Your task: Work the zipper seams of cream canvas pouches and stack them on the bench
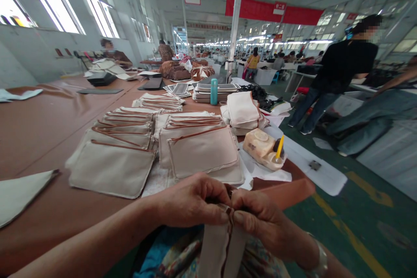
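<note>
Both my hands meet low in the middle of the head view, pinching the top of a cream fabric piece (211,247) with a brown edge strip. My left hand (195,200) grips its left side with thumb and bent fingers. On the other side of the brown strip, my right hand (260,213) holds the piece the same way, thumb facing thumb. The piece hangs down over my patterned clothing. Just beyond my hands lie rows of cream pouches with brown edging (203,152), and another stack (114,167) is to their left.
A stained glue container (259,143) with a yellow-handled tool (279,147) stands at the right table edge. Behind are a teal bottle (213,91) and folded cream pieces (243,108). A cream panel (24,193) lies left on the brown table (65,139). A person (345,61) stands right.
</note>
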The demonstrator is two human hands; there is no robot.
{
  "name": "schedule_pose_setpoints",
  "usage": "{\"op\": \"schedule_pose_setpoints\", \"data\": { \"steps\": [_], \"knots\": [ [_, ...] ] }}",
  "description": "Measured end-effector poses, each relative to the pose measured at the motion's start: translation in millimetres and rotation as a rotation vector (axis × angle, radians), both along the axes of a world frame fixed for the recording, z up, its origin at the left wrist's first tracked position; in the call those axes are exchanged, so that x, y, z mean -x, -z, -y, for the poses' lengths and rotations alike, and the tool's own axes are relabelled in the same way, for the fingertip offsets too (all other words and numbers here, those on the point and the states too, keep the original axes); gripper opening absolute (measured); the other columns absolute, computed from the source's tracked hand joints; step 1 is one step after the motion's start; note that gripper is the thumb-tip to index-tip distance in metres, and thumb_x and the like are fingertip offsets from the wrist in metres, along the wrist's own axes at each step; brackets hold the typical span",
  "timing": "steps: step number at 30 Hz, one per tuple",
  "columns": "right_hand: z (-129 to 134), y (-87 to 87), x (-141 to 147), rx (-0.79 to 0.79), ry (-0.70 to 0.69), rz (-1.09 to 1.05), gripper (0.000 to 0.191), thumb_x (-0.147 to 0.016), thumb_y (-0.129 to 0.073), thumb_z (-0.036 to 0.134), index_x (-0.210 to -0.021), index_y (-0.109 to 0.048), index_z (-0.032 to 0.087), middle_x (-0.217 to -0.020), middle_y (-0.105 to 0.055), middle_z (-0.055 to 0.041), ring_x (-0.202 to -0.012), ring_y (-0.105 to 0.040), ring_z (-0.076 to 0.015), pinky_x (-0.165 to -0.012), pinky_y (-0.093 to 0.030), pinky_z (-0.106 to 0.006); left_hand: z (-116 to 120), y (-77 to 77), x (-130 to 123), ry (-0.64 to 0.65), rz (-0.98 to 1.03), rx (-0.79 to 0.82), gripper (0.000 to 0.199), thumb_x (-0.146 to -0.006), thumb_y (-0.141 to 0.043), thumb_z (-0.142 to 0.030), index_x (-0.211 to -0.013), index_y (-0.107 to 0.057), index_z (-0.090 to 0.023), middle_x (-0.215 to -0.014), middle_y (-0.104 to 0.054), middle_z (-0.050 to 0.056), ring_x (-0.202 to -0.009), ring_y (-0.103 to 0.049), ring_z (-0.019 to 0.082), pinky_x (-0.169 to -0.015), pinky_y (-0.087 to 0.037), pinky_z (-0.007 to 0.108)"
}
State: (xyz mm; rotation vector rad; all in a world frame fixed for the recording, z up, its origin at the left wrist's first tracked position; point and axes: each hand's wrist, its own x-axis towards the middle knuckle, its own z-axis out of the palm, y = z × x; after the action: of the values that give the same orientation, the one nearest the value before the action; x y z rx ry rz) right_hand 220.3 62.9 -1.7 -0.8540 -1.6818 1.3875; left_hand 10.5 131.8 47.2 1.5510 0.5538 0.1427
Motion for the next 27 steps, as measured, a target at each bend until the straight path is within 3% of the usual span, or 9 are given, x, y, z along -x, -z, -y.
{"op": "schedule_pose_setpoints", "data": {
  "steps": [6,10,14,21,27],
  "knots": [
    [0,7.6,0,0.159,0.037,-0.022,0.036,-0.098,-0.051,0.045,-0.078,-0.052,0.016,-0.076,-0.044,0.0012,-0.066,-0.036,-0.0116,-0.056,-0.026,-0.024,3,5.1,-6,-0.069,-0.006,0.069,0.008,-0.069,-0.060,-0.019,-0.072,-0.059,-0.012,-0.063,-0.045,-0.005,-0.058,-0.032,0.008,-0.052,-0.022,0.023],
    [-1,1.5,0,0.126,0.054,0.005,0.040,-0.100,-0.046,0.051,-0.080,-0.050,0.017,-0.075,-0.043,0.0015,-0.067,-0.036,-0.0121,-0.058,-0.028,-0.024,3,6.1,-7,-0.079,-0.032,-0.022,0.010,-0.075,-0.057,-0.022,-0.073,-0.058,-0.012,-0.063,-0.042,-0.005,-0.059,-0.031,0.009,-0.053,-0.022,0.024],
    [-6,-1.7,3,0.134,0.072,0.042,0.040,-0.091,-0.059,0.055,-0.084,-0.053,0.015,-0.076,-0.047,0.0010,-0.068,-0.038,-0.0126,-0.059,-0.029,-0.024,3,6.1,-9,-0.093,-0.129,-0.108,0.019,-0.080,-0.061,-0.031,-0.076,-0.059,-0.013,-0.064,-0.039,-0.006,-0.060,-0.029,0.009,-0.051,-0.021,0.024],
    [-11,4.5,-2,0.206,0.061,0.030,0.037,-0.091,-0.061,0.048,-0.078,-0.056,0.013,-0.070,-0.045,0.0021,-0.063,-0.034,-0.0105,-0.055,-0.024,-0.023,0,18.0,-11,-0.138,-0.132,-0.073,0.016,-0.078,-0.062,-0.029,-0.079,-0.060,-0.013,-0.064,-0.042,-0.005,-0.059,-0.029,0.010,-0.050,-0.021,0.025],
    [-7,3.4,-3,0.240,0.092,0.027,0.033,-0.092,-0.061,0.044,-0.079,-0.056,0.014,-0.072,-0.050,0.0011,-0.066,-0.039,-0.0113,-0.058,-0.030,-0.023,-1,22.9,-12,-0.154,-0.146,-0.088,0.029,-0.080,-0.067,-0.040,-0.076,-0.061,-0.013,-0.064,-0.041,-0.005,-0.060,-0.030,0.010,-0.052,-0.022,0.024]
  ]
}}
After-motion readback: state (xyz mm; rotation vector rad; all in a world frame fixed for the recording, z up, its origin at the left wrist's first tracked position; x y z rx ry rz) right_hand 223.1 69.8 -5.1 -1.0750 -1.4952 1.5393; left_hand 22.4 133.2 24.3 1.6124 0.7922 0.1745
